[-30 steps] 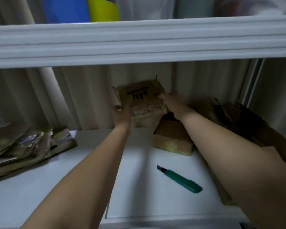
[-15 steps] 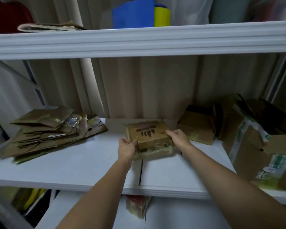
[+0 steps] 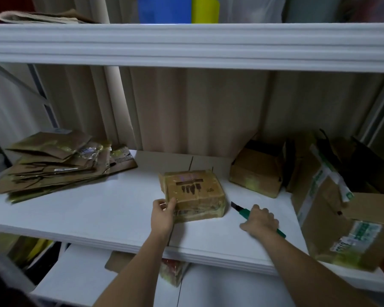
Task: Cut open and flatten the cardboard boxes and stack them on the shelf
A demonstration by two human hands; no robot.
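Small box (image 3: 194,194): brown cardboard, still closed and taped, dark print on its top face; lies flat on the shelf near its middle, one corner turned toward the near edge.
Cutter (image 3: 242,210): green handle, dark blade end pointing far-left; lies on the shelf just right of the small box.
Flattened cardboard (image 3: 53,167): untidy stack of brown sheets at the far left of the shelf.
Shelf (image 3: 98,207): white, flat board.
Unflattened boxes (image 3: 256,173): brown, partly open, at the right.

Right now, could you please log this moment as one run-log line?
left hand: holds small taped brown cardboard box | right hand: on green utility knife | white shelf: flattened cardboard stack at left
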